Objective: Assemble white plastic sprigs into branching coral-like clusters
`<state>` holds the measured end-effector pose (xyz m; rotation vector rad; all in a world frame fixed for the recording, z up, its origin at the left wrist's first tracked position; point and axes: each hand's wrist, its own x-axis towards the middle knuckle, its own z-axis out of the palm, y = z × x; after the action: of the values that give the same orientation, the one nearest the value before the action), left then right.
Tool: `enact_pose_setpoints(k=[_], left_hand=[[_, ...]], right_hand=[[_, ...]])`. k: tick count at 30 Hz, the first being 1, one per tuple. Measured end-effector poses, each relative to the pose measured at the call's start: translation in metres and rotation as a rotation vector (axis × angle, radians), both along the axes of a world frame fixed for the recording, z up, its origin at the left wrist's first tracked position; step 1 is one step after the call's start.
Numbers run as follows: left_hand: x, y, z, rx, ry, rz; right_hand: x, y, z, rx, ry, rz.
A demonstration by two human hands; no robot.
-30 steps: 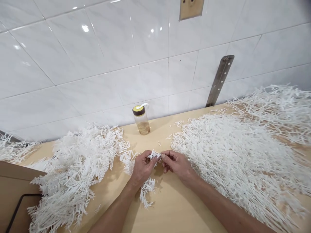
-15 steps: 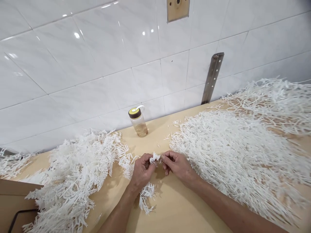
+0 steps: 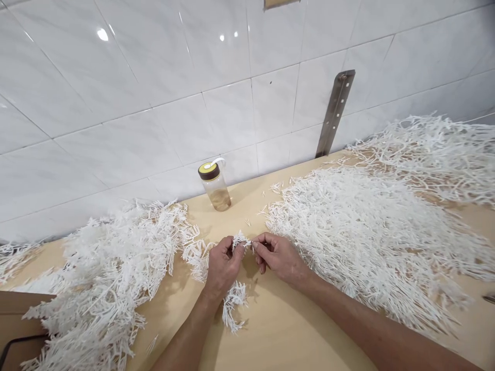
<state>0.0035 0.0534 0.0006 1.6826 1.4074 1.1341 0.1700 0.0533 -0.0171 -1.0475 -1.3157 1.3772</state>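
My left hand point(image 3: 224, 265) is closed round a white branched plastic sprig point(image 3: 240, 240), whose frilly tip shows above the thumb. Beside it, my right hand point(image 3: 279, 257) pinches at the sprig's right edge with thumb and forefinger; what exactly lies between those fingertips is too small to make out. Below the left hand, more white branched plastic point(image 3: 234, 301) shows past the wrist; I cannot tell whether it joins the held sprig. A pile of curly white sprigs point(image 3: 116, 268) lies to the left. Thin, straighter white stems point(image 3: 359, 232) are heaped on the right.
A clear bottle point(image 3: 218, 193) with a dark and yellow lid stands behind my hands on the tan tabletop point(image 3: 286, 330). A metal bracket point(image 3: 335, 113) leans at the white tiled wall point(image 3: 174, 129). A brown box point(image 3: 23, 319) sits at the lower left. Small white bits lie near the bottle.
The view has tilted down and shifted slightly, moving the scene in the picture. Both hands stay together at the sprig, with the right fingertips still pinching at its edge.
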Motion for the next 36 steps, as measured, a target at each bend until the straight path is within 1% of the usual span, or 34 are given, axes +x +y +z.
enact_pose_setpoints(k=[6,8,13,20,24,29,33,36], left_hand=[[0.002,0.001,0.003,-0.032,0.076,0.032],[0.003,0.001,0.004,-0.044,0.119,0.055],[0.004,0.001,0.006,-0.076,0.205,0.114],[0.004,0.000,0.005,-0.041,0.334,0.150],[0.004,0.000,0.004,0.004,0.310,0.184],[0.006,-0.003,0.006,0.125,0.250,0.134],[0.008,-0.006,0.009,0.237,0.257,0.113],[0.009,-0.007,0.008,0.229,0.237,0.045]], right_hand=[[-0.006,-0.002,-0.005,-0.011,-0.049,-0.064],[-0.007,-0.003,-0.004,-0.001,-0.063,-0.079],[-0.006,-0.005,0.002,0.017,-0.074,-0.067],[-0.006,-0.004,-0.004,-0.001,-0.070,-0.086],[-0.007,-0.005,-0.002,0.020,-0.088,-0.079],[-0.011,-0.005,0.007,-0.017,-0.148,-0.113],[-0.014,-0.001,0.007,-0.077,-0.235,-0.176],[-0.015,0.002,0.005,-0.104,-0.255,-0.210]])
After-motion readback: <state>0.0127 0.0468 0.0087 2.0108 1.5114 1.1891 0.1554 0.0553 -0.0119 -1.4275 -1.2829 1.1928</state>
